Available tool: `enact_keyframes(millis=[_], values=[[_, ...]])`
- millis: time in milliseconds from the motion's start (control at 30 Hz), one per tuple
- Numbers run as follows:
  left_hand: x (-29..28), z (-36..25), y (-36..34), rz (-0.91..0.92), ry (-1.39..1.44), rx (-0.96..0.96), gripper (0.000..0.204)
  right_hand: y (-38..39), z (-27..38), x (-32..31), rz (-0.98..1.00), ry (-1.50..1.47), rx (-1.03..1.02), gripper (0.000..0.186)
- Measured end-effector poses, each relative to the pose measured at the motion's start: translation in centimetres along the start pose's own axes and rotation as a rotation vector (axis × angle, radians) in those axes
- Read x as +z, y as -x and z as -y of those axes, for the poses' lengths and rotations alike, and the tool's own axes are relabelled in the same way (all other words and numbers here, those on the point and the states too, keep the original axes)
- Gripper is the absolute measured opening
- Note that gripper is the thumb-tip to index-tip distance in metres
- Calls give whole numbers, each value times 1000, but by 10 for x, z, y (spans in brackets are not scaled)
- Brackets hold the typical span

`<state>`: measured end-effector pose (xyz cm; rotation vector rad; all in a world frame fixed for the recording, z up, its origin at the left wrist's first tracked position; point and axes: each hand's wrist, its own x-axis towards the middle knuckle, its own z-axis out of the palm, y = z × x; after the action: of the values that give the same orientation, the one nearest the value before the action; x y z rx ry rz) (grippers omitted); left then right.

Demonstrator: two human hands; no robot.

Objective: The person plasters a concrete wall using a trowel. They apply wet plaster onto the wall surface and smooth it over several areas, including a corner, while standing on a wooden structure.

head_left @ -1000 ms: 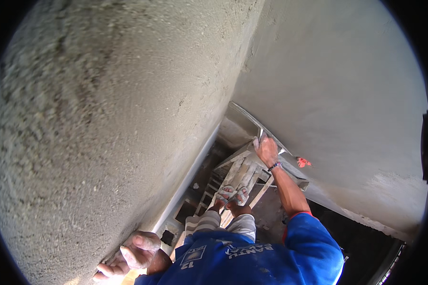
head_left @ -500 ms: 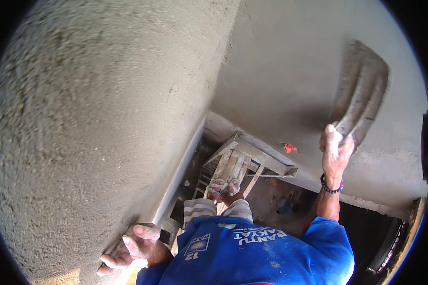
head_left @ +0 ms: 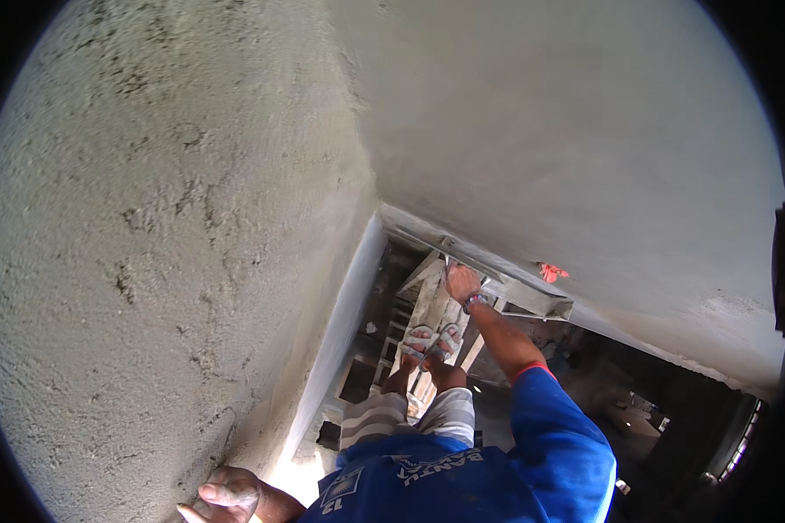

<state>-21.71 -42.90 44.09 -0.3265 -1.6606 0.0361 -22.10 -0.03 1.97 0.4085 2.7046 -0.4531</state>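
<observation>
Holding on to a long flat tool [head_left: 471, 261], the right hand [head_left: 462, 281] is down low in the head view, out past the feet [head_left: 420, 338]. Half a second ago it was up on the right, with the wide back of the tool showing. Now the tool has swung down, and it shows mostly as a thin edge by the smooth gray wall [head_left: 576, 131], near the far end of the wooden planks [head_left: 429, 296]. I cannot tell if it touches the wall. The fingers are partly hidden, but they look curled tight around it. So the work seems to be back at the low part of this wall, near the corner [head_left: 378, 196], not up high.

The left hand [head_left: 228, 493] is by the bottom edge, next to the rough wall [head_left: 148, 218]. Its fingers are loosely bent and it looks like it has nothing in it, though part is cut off. It shows a bit lower than before, maybe because the head tipped. A red scrap [head_left: 551, 273] is by the smooth gray wall, right of the tool.
</observation>
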Motion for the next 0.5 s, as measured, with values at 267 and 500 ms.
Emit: enact_keyframes(millis=[267,500], values=[[-1,1,-5,23,-48,103,35,0,16,-80,-93,23,-5,38],[9,-9,-13,11,-82,98,31,99,52,-250,-536,-107,-54,35]])
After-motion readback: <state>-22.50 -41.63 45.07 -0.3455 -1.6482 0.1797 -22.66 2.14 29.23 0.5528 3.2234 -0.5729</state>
